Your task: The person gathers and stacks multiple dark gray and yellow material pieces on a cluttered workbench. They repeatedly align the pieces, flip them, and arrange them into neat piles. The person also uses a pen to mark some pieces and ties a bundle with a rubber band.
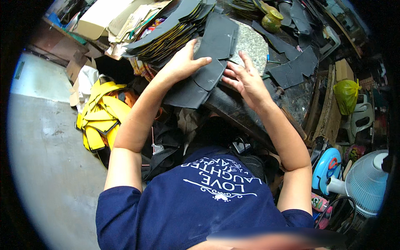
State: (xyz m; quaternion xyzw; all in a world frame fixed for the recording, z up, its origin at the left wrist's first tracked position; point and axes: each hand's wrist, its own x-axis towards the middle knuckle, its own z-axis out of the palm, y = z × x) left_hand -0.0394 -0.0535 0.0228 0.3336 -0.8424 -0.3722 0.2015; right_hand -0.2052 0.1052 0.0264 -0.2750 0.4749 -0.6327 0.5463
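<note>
Dark grey cut sheets (208, 75), angular and overlapping, lie across the near edge of the worktable, their lower end jutting out toward me. My left hand (183, 64) is at their left edge, its thumb laid over the top and its other fingers partly hidden at the side. On the opposite edge my right hand (249, 83) has its fingers apart, the tips close to or touching the sheets. Beyond them is a speckled grey slab (255, 43). A thick stack of similar sheets with yellow undersides (166, 39) rises just past my left hand.
More dark cut pieces (293, 66) and a yellowish round pot (272, 21) occupy the table's right side. Yellow pieces (104, 112) are heaped at my left. On the right stand a fan (366, 183), a yellow-green plastic bag (346, 96) and a white plastic chair (361, 118).
</note>
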